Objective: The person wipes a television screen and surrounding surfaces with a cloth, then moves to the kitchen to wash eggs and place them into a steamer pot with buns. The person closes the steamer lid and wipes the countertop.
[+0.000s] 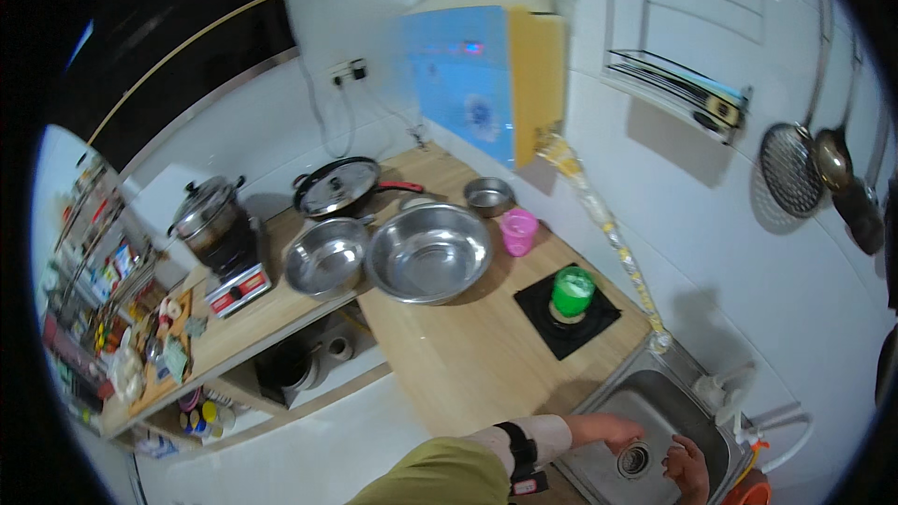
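Both of my hands are inside a stainless steel sink [649, 382]. My left hand [617, 431] reaches in from the left, its fingers pointing down beside the round drain strainer [633, 460]. Whether those fingers hold anything is hidden. On the other side of the strainer is my right hand [687, 466], fingers bent and a little apart, with no object visible in it. A black strap [520, 447] circles my left forearm over a pale sleeve. A faucet [722, 389] stands at the sink's wall side.
Left of the sink, a green cup [573, 290] stands on a black mat [554, 344]. Beyond are a pink cup [519, 231], a large steel basin [429, 252], a smaller basin [327, 257] and a lidded pan [337, 186]. A wrapped pipe [617, 245] runs down the wall.
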The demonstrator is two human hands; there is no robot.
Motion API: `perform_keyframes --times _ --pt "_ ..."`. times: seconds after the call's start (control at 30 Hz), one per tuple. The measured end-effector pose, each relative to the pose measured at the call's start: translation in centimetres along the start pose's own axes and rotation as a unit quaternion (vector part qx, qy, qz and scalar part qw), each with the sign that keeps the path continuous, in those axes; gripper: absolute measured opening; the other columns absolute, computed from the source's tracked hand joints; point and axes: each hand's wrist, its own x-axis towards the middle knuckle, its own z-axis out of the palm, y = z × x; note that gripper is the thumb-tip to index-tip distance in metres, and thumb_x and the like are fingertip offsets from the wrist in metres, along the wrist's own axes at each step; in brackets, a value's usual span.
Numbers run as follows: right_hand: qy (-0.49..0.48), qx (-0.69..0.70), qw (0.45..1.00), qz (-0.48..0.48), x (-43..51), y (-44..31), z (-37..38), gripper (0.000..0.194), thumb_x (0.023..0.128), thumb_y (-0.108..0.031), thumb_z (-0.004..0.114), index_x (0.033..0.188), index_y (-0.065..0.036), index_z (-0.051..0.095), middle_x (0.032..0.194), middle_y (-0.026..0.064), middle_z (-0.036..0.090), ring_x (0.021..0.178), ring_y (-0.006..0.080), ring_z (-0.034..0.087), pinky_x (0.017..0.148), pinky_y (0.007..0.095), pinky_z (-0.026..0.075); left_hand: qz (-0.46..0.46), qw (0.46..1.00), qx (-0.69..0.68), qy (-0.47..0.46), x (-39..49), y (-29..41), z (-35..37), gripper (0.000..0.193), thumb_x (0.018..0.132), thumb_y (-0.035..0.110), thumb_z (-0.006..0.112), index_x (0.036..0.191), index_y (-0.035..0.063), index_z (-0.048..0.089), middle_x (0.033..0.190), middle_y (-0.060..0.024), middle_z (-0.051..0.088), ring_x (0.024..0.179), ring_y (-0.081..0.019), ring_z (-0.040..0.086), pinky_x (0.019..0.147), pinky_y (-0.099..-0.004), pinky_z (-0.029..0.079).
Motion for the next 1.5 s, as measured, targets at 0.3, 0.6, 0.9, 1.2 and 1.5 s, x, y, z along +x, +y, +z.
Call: perform_keyframes --times 0.3,0.6,0.9,1.2,1.5 --pt "0.016 -0.301 0.953 0.001 4.9 0.7 8.7 0.043 0.074 -0.007 0.061 0.115 0.000 0.051 0.076 0.0127 0.057 0.061 0.0243 0.058 0.055 0.0351 0.049 -0.034 0.934 -0.112 0.338 -10.6 -5.1 -1.7 0.036 0.074 0.016 0.066 0.105 0.0063 0.049 0.083 -0.0116 0.057 0.081 -0.0300 0.057 0.069 -0.0415 0.049" --pt "-0.164 -0.473 0.722 -0.477 5.0 1.9 35.4 0.050 0.069 -0.005 0.066 0.116 -0.002 0.047 0.105 0.0145 0.050 0.093 0.0257 0.052 0.084 0.0341 0.042 0.011 0.532 -0.740 0.413 -26.4 -9.2 1.1 0.036 0.088 0.029 0.057 0.114 0.0066 0.046 0.090 -0.0055 0.054 0.069 -0.0143 0.054 0.057 -0.0292 0.051" --pt "-0.306 -0.550 0.553 -0.546 -1.8 8.3 66.3 0.060 0.068 -0.017 0.074 0.119 -0.007 0.044 0.115 0.0145 0.053 0.107 0.0321 0.050 0.091 0.0427 0.034 0.214 0.315 -0.744 0.549 -49.6 -16.2 5.3 0.023 0.093 0.019 0.041 0.101 0.0025 0.054 0.098 -0.0105 0.061 0.089 -0.0228 0.062 0.073 -0.0340 0.054" --pt "-0.506 -0.518 0.530 -0.442 -3.6 15.9 88.0 0.053 0.079 -0.032 0.064 0.126 -0.014 0.047 0.138 0.0133 0.037 0.125 0.0327 0.035 0.100 0.0451 0.029 0.172 0.226 -0.686 0.670 -74.5 -23.4 13.5 0.028 0.093 0.031 0.045 0.103 0.0056 0.050 0.084 -0.0103 0.058 0.065 -0.0203 0.058 0.046 -0.0311 0.047" --pt "-0.563 -0.541 0.431 -0.453 -1.3 25.4 104.3 0.046 0.088 -0.033 0.051 0.128 -0.011 0.045 0.135 0.0157 0.039 0.120 0.0349 0.040 0.098 0.0427 0.034 0.129 0.036 -0.617 0.776 -91.4 -28.8 22.4 0.033 0.088 0.038 0.052 0.100 0.0072 0.051 0.087 -0.0106 0.059 0.069 -0.0261 0.057 0.057 -0.0367 0.050"
